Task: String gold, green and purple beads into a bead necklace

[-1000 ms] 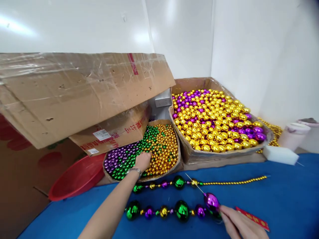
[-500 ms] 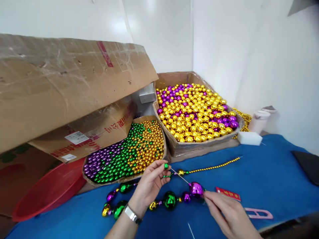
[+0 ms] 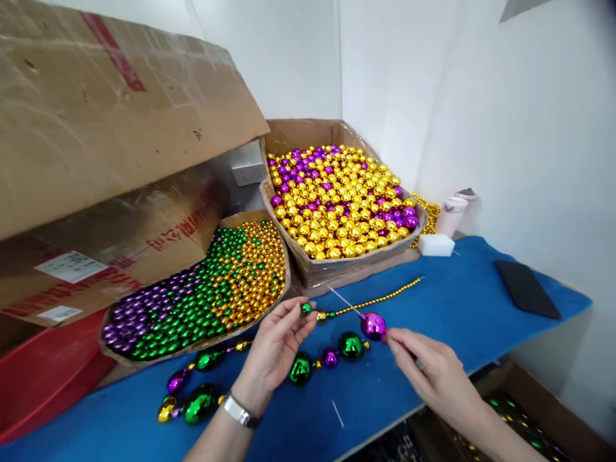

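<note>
My left hand (image 3: 282, 337), a metal band on its wrist, pinches a small shiny green bead (image 3: 306, 308) between thumb and fingertips. Thumb and fingers of my right hand (image 3: 423, 366) are closed at the right end of a large purple bead (image 3: 373, 326). Out of that bead's other side a thin pale string (image 3: 344, 299) sticks up to the left, its free tip apart from the green bead. Below and behind my hands lies a strand with big green beads (image 3: 201, 404), purple and gold ones. Behind my left fingers, a gold bead (image 3: 321, 316) leads into a chain of tiny gold beads (image 3: 385, 298).
Small purple, green and gold beads fill a low carton (image 3: 289, 273). A larger carton (image 3: 308, 276) behind holds gold and purple beads. Left are a leaning cardboard flap (image 3: 120, 128) and a red basin (image 3: 48, 372). A white block (image 3: 436, 245) and black pad (image 3: 527, 289) are right.
The view has swung right. The string tip, earlier at the green bead, is now apart from it. Both hands keep their holds. The red packet and pink tool are no longer visible.
</note>
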Available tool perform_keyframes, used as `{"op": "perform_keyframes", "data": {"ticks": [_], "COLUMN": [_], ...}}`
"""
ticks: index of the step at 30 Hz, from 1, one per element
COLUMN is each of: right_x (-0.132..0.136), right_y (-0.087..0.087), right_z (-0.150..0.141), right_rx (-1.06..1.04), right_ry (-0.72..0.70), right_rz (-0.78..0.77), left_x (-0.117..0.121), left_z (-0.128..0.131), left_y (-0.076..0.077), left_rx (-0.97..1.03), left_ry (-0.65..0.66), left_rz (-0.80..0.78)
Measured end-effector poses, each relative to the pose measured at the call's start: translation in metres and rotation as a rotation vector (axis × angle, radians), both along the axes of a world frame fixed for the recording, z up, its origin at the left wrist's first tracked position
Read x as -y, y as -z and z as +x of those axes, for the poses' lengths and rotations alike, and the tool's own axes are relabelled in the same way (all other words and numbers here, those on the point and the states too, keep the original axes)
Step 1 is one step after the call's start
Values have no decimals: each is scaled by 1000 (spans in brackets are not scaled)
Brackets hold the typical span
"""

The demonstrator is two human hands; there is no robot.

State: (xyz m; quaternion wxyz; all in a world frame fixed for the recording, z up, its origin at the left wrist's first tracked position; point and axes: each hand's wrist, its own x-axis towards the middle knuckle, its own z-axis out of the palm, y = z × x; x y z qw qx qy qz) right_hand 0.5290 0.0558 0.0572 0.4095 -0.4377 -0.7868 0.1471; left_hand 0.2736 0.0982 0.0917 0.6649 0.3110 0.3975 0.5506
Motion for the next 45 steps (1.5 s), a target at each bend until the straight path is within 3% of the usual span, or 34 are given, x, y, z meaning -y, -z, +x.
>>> {"op": "perform_keyframes", "data": {"ticks": [5, 14, 23, 28, 33, 37, 40, 43, 45], "right_x": [10, 10, 16, 18, 19, 18, 13, 8, 6], "right_y": [14, 29, 37, 37, 42, 66, 88, 100, 99], "right_z": [-7, -9, -10, -8, -9, -21, -29, -25, -15], "right_rx": [57, 101, 94, 94, 71, 24, 28, 44, 49], "right_ry": [-95, -93, -80, -68, -41, 14, 76, 113, 110], "right_rz": [23, 90, 24, 33, -44, -162, -188, -198, -205], "left_x": [2, 7, 8, 7, 11, 16, 21, 22, 23], "left_z": [9, 9, 9, 9, 15, 34, 55, 70, 76], "left_y": [4, 3, 13, 13, 12, 28, 47, 65, 73], "left_rx": [6, -40, -385, -531, -488, -378, -429, -622, -753], "left_ry": [-22, -25, -109, -76, -65, -28, 36, 98, 134], "left_rz": [-17, 42, 260, 289, 258, 196, 198, 341, 476]}}
